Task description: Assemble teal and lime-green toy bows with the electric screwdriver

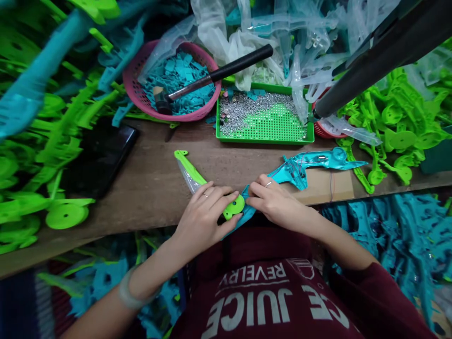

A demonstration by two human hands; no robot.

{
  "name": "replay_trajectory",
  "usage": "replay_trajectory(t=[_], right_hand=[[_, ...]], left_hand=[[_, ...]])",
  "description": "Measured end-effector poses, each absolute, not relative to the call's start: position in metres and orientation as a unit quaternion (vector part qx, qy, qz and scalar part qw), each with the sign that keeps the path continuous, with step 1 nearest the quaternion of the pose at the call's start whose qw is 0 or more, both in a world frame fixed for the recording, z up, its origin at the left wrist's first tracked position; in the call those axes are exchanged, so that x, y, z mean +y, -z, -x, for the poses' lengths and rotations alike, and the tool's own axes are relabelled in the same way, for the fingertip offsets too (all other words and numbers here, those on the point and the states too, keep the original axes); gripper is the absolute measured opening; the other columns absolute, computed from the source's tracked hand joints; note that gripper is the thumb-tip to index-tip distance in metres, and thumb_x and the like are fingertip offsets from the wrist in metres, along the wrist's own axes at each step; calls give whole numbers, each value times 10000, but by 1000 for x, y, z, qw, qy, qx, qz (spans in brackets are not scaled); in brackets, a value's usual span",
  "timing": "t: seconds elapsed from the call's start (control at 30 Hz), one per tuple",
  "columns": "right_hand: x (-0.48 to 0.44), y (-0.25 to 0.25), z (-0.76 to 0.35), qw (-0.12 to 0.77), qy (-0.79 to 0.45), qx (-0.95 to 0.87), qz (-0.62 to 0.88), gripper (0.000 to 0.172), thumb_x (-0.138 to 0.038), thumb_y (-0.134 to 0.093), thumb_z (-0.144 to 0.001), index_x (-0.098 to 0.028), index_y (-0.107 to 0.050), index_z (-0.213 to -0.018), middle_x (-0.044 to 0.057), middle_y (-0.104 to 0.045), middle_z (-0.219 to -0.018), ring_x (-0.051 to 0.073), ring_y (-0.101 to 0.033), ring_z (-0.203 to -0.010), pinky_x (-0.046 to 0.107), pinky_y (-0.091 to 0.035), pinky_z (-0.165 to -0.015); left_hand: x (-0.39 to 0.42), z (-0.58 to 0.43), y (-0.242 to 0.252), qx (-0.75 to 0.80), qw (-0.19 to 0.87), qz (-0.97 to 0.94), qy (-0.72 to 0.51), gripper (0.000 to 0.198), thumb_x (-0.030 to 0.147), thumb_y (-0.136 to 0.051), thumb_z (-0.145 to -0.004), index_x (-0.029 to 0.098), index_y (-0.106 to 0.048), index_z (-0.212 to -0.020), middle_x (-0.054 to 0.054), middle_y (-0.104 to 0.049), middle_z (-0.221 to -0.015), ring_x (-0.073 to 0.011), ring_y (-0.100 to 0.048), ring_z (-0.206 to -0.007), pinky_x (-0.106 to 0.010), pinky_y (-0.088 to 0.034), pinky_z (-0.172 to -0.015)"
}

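My left hand [205, 214] is closed on a long green plastic part [192, 176] that lies on the wooden bench and runs up to the left. Its round end [233, 207] sits between my thumbs. My right hand [273, 202] presses and grips the near end of a teal plastic shell [310, 165], which stretches right along the bench with thin wires and small metal pieces in its hollow. The two parts meet at the bench's front edge, just in front of my dark red shirt.
A green perforated tray [264, 134] holds small metal screws. A hammer [215, 75] rests across a pink basket [141, 94] of teal chips. Piles of green parts [42, 155] lie left and right, teal parts [395, 230] below right. A dark phone [100, 157] and a black pole [370, 61] are nearby.
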State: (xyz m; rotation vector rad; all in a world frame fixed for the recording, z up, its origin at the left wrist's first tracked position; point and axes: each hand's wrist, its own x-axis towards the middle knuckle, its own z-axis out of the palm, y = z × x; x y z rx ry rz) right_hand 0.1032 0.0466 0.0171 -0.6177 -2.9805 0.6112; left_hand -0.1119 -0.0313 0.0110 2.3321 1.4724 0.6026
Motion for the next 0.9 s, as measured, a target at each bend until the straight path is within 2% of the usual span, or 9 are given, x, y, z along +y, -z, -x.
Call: replay_trajectory(t=[0.1,0.2,0.3,0.43,0.53,0.6,0.73,0.9], right_hand=[[52,-19,-115,32,-184,-965,184,180,-121,-526,-959,-171,-698,-969,109,-563,-1019,237,-408,-949,365,-359,-758],[59,-27,-133,143,-173,-954,201,235,-105,-501,-954,-167,-673,-1102,125,-573,-1097,233,-445,-961,384,-400,-800],[63,-35,-145,231,-136,-936,229,232,-90,-481,-941,-154,-650,-1086,116,-586,-1045,228,-474,-926,400,-421,-801],[59,-31,-139,140,-90,-970,179,231,-145,-442,-992,-149,-663,-1060,110,-627,-996,233,-469,-909,373,-409,-749],[65,-20,-129,84,-106,-973,186,272,-215,-420,-1023,-158,-685,-1043,125,-622,-1010,241,-435,-909,365,-388,-722],[75,-16,-124,65,-140,-972,176,276,-264,-438,-1025,-162,-694,-1007,129,-603,-1013,243,-419,-919,359,-386,-726],[95,-16,-117,31,-177,-973,147,251,-281,-499,-1004,-143,-681,-900,123,-575,-1015,237,-413,-944,345,-394,-759],[101,-21,-110,-6,-185,-975,125,234,-264,-496,-1001,-144,-670,-901,103,-561,-971,229,-402,-921,338,-390,-770]], left_hand=[[-32,111,-8,525,160,-805,-224,314,315,-636,-933,127,-629,-1184,-126,-707,-1134,-261,-668,-1046,-519,-425,-1090],[-35,107,-7,532,152,-799,-237,306,329,-641,-937,121,-639,-1161,-119,-717,-1108,-251,-673,-1020,-503,-431,-1083],[-38,102,-9,544,132,-795,-236,284,310,-620,-950,131,-646,-1169,-110,-728,-1105,-246,-677,-1013,-475,-457,-1050],[-40,97,-11,552,109,-797,-220,268,297,-573,-973,123,-656,-1157,-125,-717,-1131,-255,-664,-1034,-445,-512,-976],[-40,94,-13,544,87,-813,-188,259,266,-522,-991,124,-663,-1156,-134,-701,-1131,-261,-653,-1017,-433,-540,-927],[-40,93,-15,531,71,-830,-152,273,206,-517,-979,164,-659,-1207,-130,-689,-1133,-270,-649,-1001,-458,-537,-926],[-36,88,-25,505,63,-859,-60,474,59,-528,-909,249,-605,-1336,-136,-661,-1153,-282,-640,-967,-477,-534,-886],[-29,84,-35,485,53,-872,23,455,65,-535,-896,207,-625,-1319,-144,-643,-1094,-308,-627,-952,-472,-531,-839]])
